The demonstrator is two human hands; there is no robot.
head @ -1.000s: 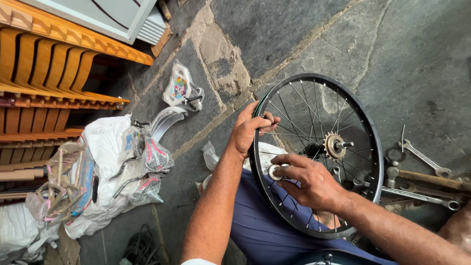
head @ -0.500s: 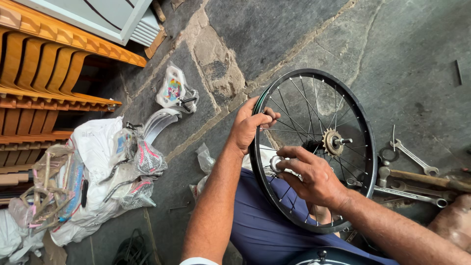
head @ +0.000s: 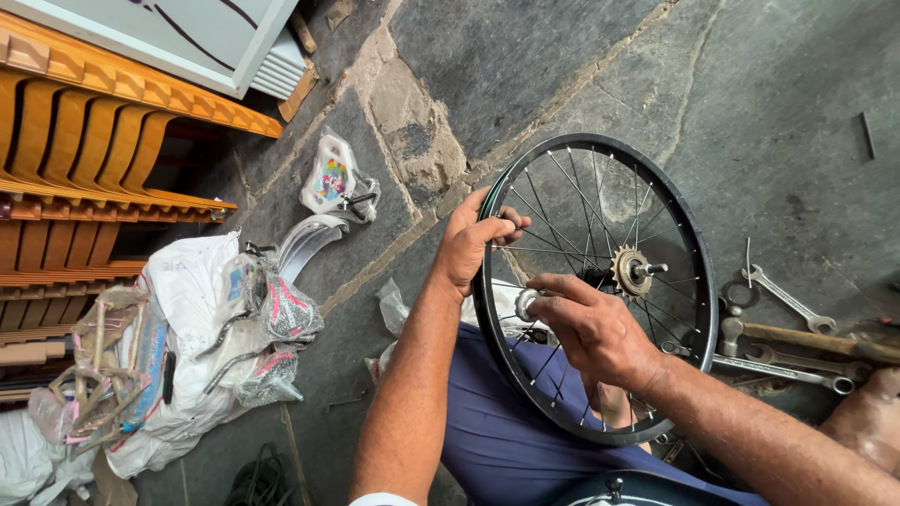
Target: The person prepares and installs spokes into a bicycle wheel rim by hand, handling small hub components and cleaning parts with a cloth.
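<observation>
A person seated on a stone floor works on a black bicycle wheel, which stands at centre right of the frame against a blue-clad lap. The left hand is clamped on the rim at its upper left edge, thumb and fingers wrapped around it. The right hand reaches in among the spokes at lower centre, its fingers pinched together on a small round silver tool. The sprocket and axle sit at the hub.

The likely risk is a slip: if the small tool skids off its seat, knuckles could strike the spokes, and a loosened left grip would probably let the wheel roll off the knee toward the wrenches lying at right.

At lower left, white plastic bags hold what look like wrapped metal parts and handlebars, though their contents are partly hidden. A small clear packet with colourful contents lies at upper centre left, beside a curved mudguard.
</observation>
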